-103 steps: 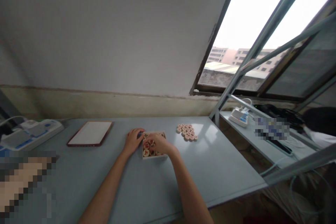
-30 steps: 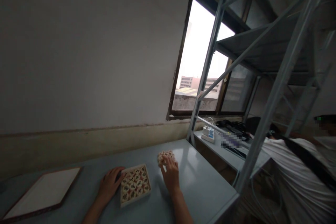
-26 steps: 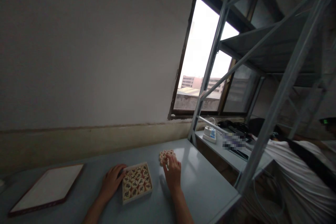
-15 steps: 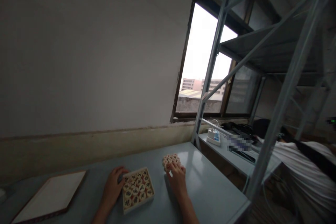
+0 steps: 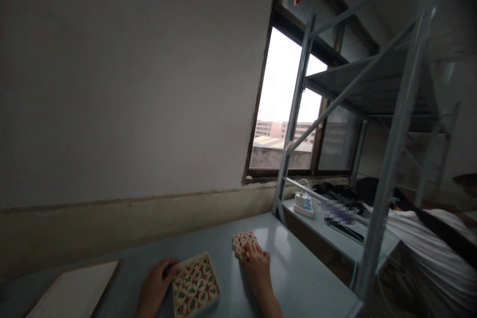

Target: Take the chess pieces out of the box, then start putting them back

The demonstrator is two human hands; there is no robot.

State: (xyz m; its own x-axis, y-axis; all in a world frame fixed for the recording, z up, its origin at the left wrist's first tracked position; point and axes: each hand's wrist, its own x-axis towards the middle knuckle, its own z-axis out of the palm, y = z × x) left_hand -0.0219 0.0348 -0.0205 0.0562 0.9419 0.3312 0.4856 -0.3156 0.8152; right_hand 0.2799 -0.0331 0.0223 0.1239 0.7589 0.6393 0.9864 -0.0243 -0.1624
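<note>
Head view: left hand [image 5: 154, 285] steadies the box of chess pieces [image 5: 195, 285] while right hand [image 5: 257, 266], fingers spread, rests on loose pieces [image 5: 242, 241], apparently mid-gathering, none visibly gripped.

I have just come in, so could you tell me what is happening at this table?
A person's left hand rests against a box filled with round game pieces. The right hand lies flat with its fingertips on a loose cluster of pieces on the table. Another person sits by the shelving at right.
</note>
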